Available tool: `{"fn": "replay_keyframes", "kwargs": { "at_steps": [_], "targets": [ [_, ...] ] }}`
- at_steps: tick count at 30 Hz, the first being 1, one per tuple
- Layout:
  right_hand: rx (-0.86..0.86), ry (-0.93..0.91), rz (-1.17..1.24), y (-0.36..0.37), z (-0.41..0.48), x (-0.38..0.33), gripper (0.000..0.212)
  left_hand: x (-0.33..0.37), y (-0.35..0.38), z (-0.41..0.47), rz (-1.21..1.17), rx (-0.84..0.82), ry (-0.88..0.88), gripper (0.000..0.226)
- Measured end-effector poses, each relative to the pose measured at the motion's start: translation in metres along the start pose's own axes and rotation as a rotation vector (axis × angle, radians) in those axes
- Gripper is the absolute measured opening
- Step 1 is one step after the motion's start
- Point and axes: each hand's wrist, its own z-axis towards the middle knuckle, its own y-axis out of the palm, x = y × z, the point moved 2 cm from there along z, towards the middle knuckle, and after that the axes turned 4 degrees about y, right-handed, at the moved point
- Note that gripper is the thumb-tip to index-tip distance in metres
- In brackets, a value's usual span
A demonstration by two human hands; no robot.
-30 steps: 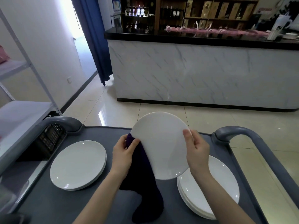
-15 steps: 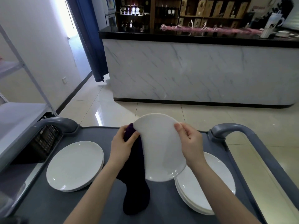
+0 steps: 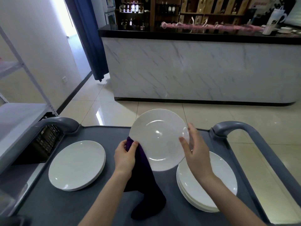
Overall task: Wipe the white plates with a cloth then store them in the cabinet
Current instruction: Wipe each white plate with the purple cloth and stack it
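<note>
Partly hidden cloth (image 3: 143,176) behind plate (image 3: 159,139), left hand (image 3: 124,157) gripping both (fingertips unseen)

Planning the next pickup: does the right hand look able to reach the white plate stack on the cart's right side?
Probably yes: the right hand hovers just above that white plate stack, fingers loose, nothing between them.

No text is legible; the red sign (image 3: 259,4) and white bag (image 3: 275,17) print blur.

Grey cart (image 3: 65,206) carries left plate stack (image 3: 76,165) and right plate stack (image 3: 216,185) (well apart).
</note>
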Motion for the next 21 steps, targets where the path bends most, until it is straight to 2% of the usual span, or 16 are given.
{"fn": "replay_keyframes", "kwargs": {
  "at_steps": [4, 6, 9, 12, 15, 18, 20, 21],
  "targets": [
    [-0.132, -0.617, -0.443, -0.008, -0.004, -0.007, 0.054, 0.004, -0.007, 0.006, 0.064, -0.019, 0.008, 0.008],
    [-0.243, -0.774, -0.576, -0.003, -0.008, -0.009, 0.063, 0.006, -0.008, 0.006, 0.070, -0.042, -0.001, 0.008],
    [-0.359, -0.851, -0.765, 0.005, -0.009, -0.004, 0.075, 0.008, -0.008, 0.007, 0.080, -0.059, -0.012, 0.007],
    [-0.332, -0.912, -0.859, 0.010, -0.010, -0.003, 0.063, 0.012, -0.010, 0.008, 0.091, -0.067, -0.002, 0.005],
    [-0.253, -1.019, -0.876, 0.014, -0.013, 0.001, 0.052, 0.014, -0.012, 0.010, 0.085, -0.079, -0.005, 0.006],
    [-0.226, -1.056, -0.884, 0.013, -0.013, -0.002, 0.056, 0.018, -0.017, 0.014, 0.055, -0.101, -0.035, 0.012],
    [-0.220, -1.031, -0.831, 0.014, -0.013, -0.003, 0.054, 0.020, -0.023, 0.018, 0.043, -0.081, -0.046, 0.012],
    [-0.231, -0.958, -0.768, 0.015, -0.013, -0.003, 0.054, 0.021, -0.026, 0.020, 0.034, -0.055, -0.043, 0.012]
  ]
}}
